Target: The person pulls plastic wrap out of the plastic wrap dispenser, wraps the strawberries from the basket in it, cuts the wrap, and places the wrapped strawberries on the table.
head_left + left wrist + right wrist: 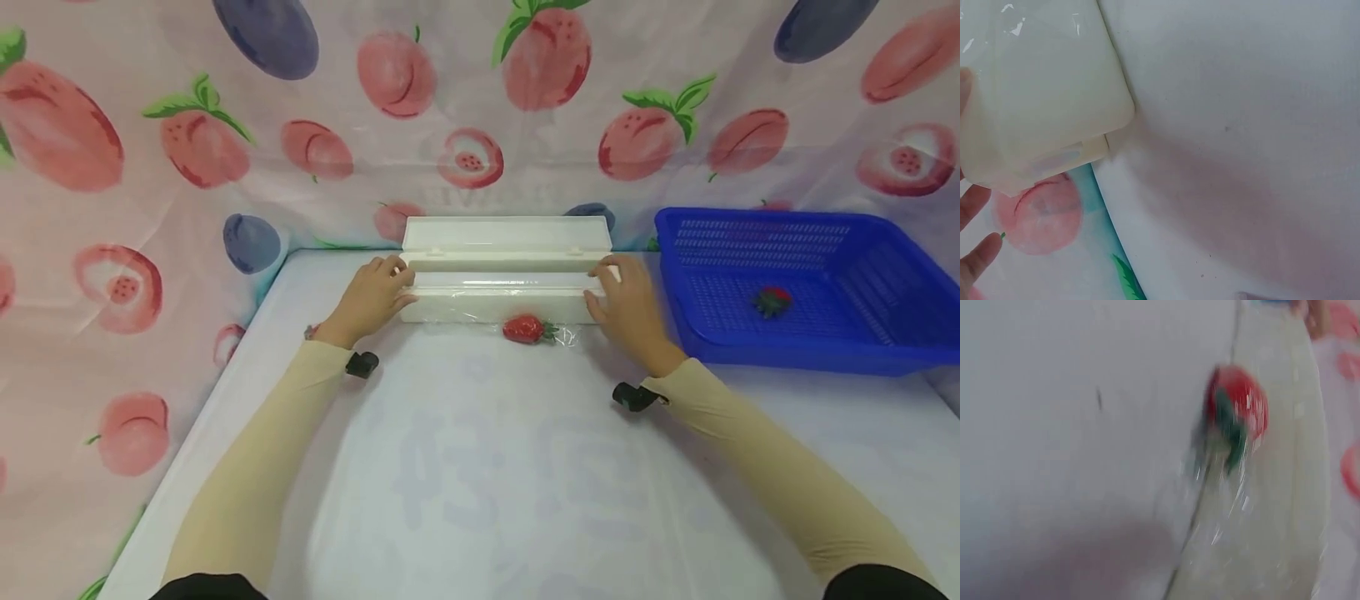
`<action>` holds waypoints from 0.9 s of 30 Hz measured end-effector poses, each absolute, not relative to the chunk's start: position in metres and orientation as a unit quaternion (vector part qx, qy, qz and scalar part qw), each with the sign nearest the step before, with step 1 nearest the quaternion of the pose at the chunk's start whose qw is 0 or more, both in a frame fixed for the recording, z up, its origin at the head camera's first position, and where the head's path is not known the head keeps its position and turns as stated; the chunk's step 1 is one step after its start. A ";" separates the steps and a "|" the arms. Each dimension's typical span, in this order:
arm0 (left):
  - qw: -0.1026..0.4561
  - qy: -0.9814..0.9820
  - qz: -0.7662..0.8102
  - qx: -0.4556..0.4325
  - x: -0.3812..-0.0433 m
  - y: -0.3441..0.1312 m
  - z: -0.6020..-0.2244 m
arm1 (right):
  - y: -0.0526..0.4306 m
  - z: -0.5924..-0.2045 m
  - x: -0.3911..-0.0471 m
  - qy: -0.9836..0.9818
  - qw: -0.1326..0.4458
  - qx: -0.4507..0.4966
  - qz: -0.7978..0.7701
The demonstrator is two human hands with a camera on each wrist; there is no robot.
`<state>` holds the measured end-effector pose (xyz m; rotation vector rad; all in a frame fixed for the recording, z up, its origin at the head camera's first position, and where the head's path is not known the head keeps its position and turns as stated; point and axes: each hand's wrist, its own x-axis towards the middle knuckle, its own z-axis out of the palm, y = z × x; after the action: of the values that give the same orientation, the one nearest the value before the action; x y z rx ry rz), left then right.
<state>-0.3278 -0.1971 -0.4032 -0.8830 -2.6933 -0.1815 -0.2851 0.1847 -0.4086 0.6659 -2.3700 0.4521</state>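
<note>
A long white cling film box (pixel 498 307) stands at the back of the table with its lid (pixel 510 231) raised. Clear cling film (pixel 450 315) hangs down its front face and spreads onto the tabletop. Against that front, on the film, lies a red strawberry (pixel 525 329) with green leaves. At the box's left end my left hand (pixel 371 296) grips it, fingers bent over the top edge, thumb at the front. My right hand (pixel 630 304) holds the right end the same way. In the blurred right wrist view, the strawberry (pixel 1238 403) sits amid wrinkled film.
To the right stands a blue plastic basket (pixel 750 354) with another strawberry (pixel 772 302) inside, close to my right hand. Behind the table hangs a fruit-print cloth (pixel 322 117). A white cover (pixel 480 467) spreads over the table in front of the box.
</note>
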 end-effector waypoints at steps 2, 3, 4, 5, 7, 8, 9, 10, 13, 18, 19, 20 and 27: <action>0.142 -0.940 -0.072 -0.303 -0.327 -0.196 -0.402 | 0.169 -0.408 -0.276 -0.872 0.338 0.332 0.123; 0.138 -0.941 -0.078 -0.299 -0.327 -0.196 -0.402 | 0.162 -0.409 -0.273 -0.859 0.337 0.371 0.098; 0.134 -0.942 -0.087 -0.294 -0.326 -0.195 -0.401 | 0.155 -0.409 -0.269 -0.853 0.324 0.402 0.077; 0.129 -0.944 -0.098 -0.289 -0.326 -0.195 -0.401 | 0.148 -0.411 -0.267 -0.849 0.308 0.426 0.055; 0.122 -0.945 -0.122 -0.278 -0.326 -0.194 -0.401 | 0.140 -0.417 -0.267 -0.845 0.283 0.454 0.008; 0.120 -0.945 -0.130 -0.275 -0.326 -0.193 -0.401 | 0.137 -0.420 -0.268 -0.845 0.274 0.458 -0.017; 0.118 -0.945 -0.138 -0.273 -0.326 -0.192 -0.402 | 0.135 -0.423 -0.268 -0.846 0.268 0.459 -0.037; 0.116 -0.945 -0.144 -0.270 -0.326 -0.191 -0.403 | 0.134 -0.426 -0.269 -0.848 0.263 0.458 -0.054; 0.127 -0.945 -0.143 -0.267 -0.323 -0.189 -0.405 | 0.133 -0.432 -0.271 -0.853 0.248 0.453 -0.079; 0.235 -0.918 -0.101 -0.302 -0.309 -0.173 -0.399 | 0.133 -0.435 -0.277 -0.858 0.217 0.462 -0.059; 0.257 -0.907 -0.092 -0.321 -0.304 -0.166 -0.396 | 0.133 -0.435 -0.279 -0.859 0.212 0.463 -0.053; 0.274 -0.895 -0.082 -0.343 -0.299 -0.157 -0.394 | 0.133 -0.436 -0.281 -0.860 0.206 0.464 -0.047; 0.159 -0.888 -0.008 -0.431 -0.274 -0.100 -0.395 | 0.127 -0.435 -0.291 -0.866 0.180 0.466 -0.021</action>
<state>-0.2740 -0.1003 -0.3953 -1.2319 -2.5390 -0.0226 -0.2912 0.1274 -0.4352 1.3158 -2.4489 -0.0596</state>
